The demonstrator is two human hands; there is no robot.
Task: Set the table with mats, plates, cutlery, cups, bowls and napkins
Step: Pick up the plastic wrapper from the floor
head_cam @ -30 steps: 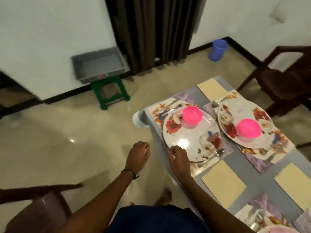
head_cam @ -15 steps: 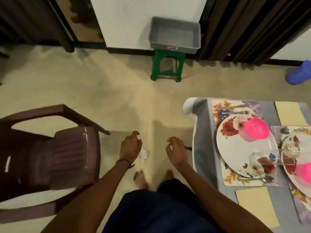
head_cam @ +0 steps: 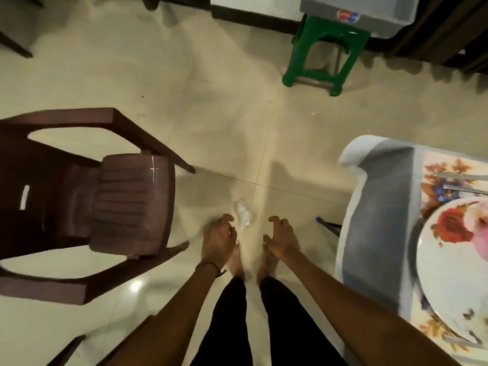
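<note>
Two empty loose grips, left hand, right hand, now away from plate

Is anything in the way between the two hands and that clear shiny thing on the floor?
Nothing visible. The clear shiny object lies on bare floor tile just ahead of the left hand and right hand. The brown chair stands to the left and the table to the right, neither between.

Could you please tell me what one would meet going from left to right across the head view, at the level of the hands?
Brown plastic chair → left hand → clear crumpled scrap on the floor → right hand → grey-covered table → floral plate.
</note>
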